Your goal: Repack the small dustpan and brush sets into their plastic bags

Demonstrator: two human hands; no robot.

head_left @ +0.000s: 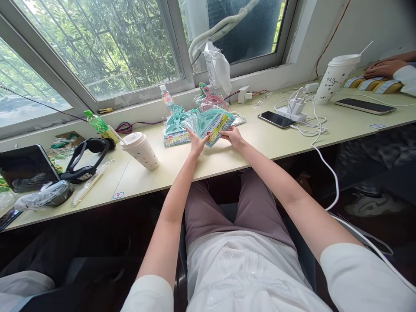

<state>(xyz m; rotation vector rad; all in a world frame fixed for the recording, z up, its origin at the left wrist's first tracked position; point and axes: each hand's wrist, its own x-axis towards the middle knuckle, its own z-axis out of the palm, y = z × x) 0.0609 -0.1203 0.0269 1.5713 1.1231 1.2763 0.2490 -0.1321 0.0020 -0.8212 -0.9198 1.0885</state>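
Desk [227,160] bears teal, seemingly plastic-wrapped brush pack [210,122].

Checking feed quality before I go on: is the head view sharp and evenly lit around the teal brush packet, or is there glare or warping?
Head view: soft daylight from the window, no hard shadows; the teal brush packet between left hand and right hand is fairly sharp, its wrapper slightly shiny; the desk edge bows from wide-angle distortion; the window panes at far left look washed out.

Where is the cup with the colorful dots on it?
The dotted cup stands on the table, left of the left hand and the teal brush packs, with the black headphones on its other side.
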